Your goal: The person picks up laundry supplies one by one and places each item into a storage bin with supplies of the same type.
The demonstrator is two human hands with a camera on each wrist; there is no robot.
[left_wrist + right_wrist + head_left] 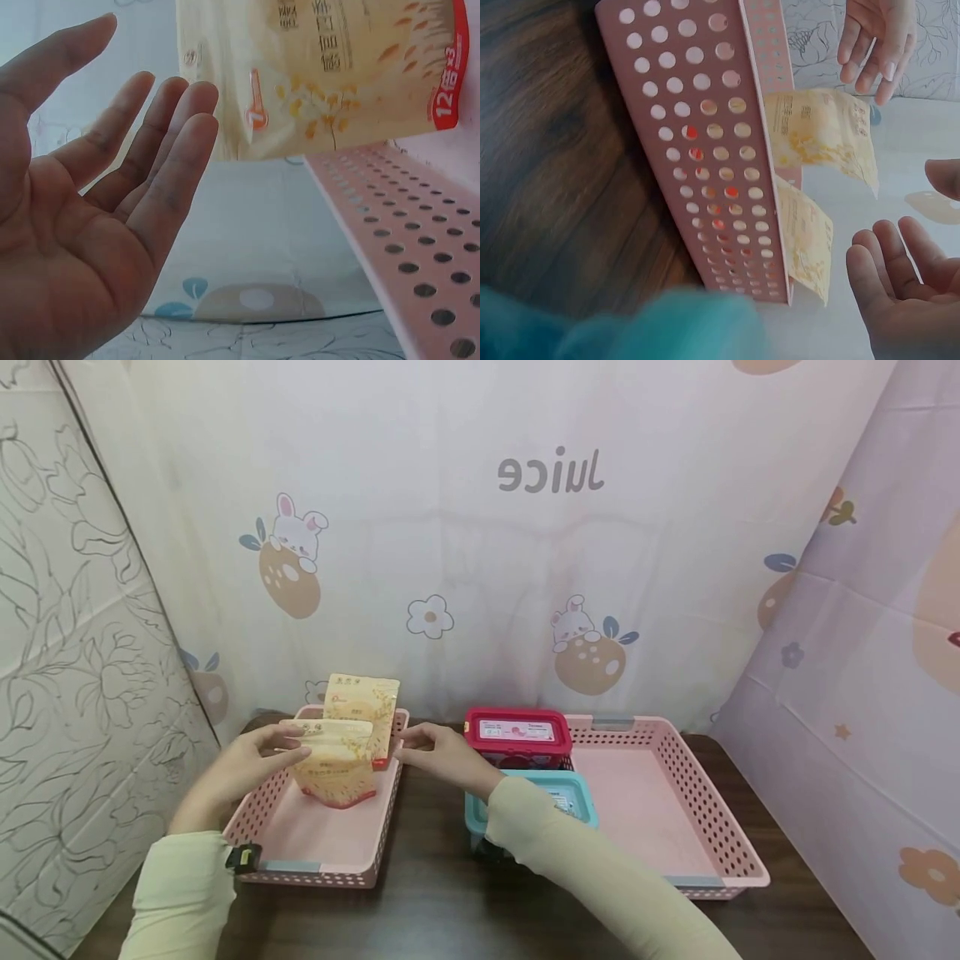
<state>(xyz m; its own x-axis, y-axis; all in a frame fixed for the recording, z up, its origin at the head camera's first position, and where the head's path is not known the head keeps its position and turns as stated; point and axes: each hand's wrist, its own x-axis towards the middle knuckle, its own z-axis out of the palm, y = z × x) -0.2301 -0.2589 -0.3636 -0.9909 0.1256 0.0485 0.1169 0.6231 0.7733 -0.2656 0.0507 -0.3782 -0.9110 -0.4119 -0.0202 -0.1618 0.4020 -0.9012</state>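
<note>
Two yellow pouches stand upright in the left pink basket (330, 839), the front pouch (336, 764) before the back pouch (375, 697). My left hand (243, 768) is at the front pouch's left side, fingers extended; in the left wrist view a gap shows between the left hand (112, 195) and the pouch (322, 75). Over the basket's right rim, my right hand (442, 756) is beside the pouches with fingers loosely bent. The right wrist view shows the right hand (907, 277) holding nothing, apart from both pouches (821, 139).
A red-lidded box (517, 732) and a teal-lidded box (566, 793) stand at the left side of a larger pink basket (705, 802). My right forearm passes over the teal box. A printed curtain (450, 552) hangs behind the dark wooden table (435, 893).
</note>
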